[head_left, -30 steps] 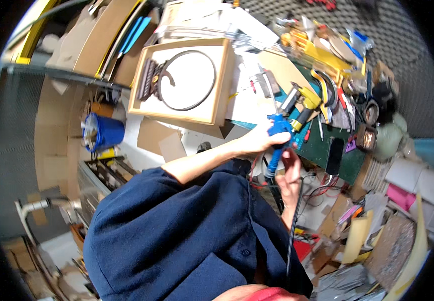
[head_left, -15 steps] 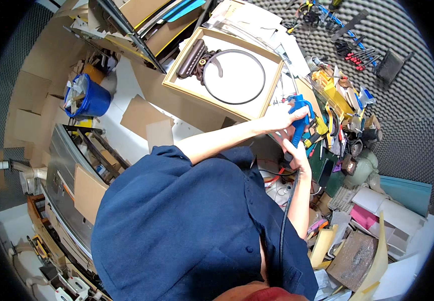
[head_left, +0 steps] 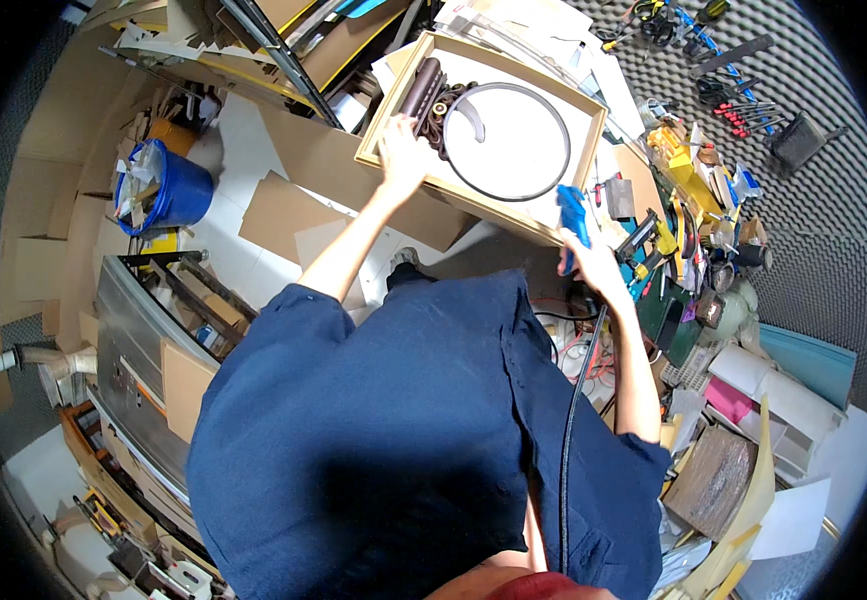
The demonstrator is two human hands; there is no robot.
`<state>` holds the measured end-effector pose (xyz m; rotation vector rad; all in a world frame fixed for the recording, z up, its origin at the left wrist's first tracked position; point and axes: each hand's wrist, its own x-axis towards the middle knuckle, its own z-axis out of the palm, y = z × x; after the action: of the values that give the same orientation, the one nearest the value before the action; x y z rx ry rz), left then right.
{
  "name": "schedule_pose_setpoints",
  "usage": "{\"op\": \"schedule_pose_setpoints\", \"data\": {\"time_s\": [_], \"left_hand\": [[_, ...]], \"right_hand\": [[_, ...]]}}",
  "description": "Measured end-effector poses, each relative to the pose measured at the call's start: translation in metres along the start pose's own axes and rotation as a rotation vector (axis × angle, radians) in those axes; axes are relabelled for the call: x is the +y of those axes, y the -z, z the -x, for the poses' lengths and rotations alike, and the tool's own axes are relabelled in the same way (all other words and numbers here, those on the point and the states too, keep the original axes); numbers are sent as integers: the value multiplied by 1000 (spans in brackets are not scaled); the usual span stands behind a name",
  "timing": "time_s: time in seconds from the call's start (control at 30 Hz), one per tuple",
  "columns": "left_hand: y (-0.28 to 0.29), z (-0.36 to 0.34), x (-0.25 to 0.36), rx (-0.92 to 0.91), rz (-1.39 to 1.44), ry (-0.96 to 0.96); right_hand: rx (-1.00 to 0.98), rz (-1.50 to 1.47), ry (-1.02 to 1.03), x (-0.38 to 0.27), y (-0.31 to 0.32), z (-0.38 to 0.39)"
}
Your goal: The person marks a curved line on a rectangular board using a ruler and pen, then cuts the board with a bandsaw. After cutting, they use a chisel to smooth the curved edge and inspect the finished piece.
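Note:
My right hand (head_left: 588, 262) is closed around a blue air blow gun (head_left: 573, 215), with a black hose (head_left: 575, 400) running from it down past my shirt. The gun's tip points up toward the near right corner of a shallow wooden tray (head_left: 513, 222). My left hand (head_left: 405, 158) reaches over the tray's front edge, its fingers curled over the lower end of a dark brown ridged piece (head_left: 421, 88). My palm hides how firmly it grips. Beside that piece in the tray lie small brown parts (head_left: 438, 115) and a large thin black ring (head_left: 565, 150) with a short curved strip (head_left: 473, 125).
On the right, a cluttered bench holds a yellow-black tool (head_left: 661, 240), bins and jars. Hand tools (head_left: 753, 115) hang on the foam-covered wall. A blue bucket (head_left: 188, 190) of scraps and flat cardboard (head_left: 288, 215) are on the floor. A grey metal cabinet (head_left: 133, 340) stands left.
My left hand has left the blow gun and moved left to the brown piece in the tray. The right hand alone holds the gun, now lower beside the tray's corner. The view has shifted.

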<state>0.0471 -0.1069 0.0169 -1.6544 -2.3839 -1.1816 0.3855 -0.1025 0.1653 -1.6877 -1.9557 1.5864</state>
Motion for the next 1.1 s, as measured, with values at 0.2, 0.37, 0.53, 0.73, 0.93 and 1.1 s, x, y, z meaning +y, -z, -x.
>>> {"op": "schedule_pose_setpoints", "data": {"time_s": [0.2, 0.37, 0.53, 0.73, 0.93, 1.1], "left_hand": [[-5, -19, -46, -124, -162, 54], [-6, -17, -40, -129, -229, 71], [0, -18, -36, -166, -257, 64], [0, -19, -40, -172, -274, 74], [1, -17, -39, -173, -184, 66], [0, -15, -47, -142, -118, 69]], "right_hand": [[-163, 300, -112, -31, -44, -47], [-50, 270, 97, -49, -79, -84], [222, 56, -32, -74, -64, -166], [-400, 245, 50, -125, -53, -129], [-392, 324, -222, -85, -38, -84], [-159, 268, -295, -71, -19, -45]]}}
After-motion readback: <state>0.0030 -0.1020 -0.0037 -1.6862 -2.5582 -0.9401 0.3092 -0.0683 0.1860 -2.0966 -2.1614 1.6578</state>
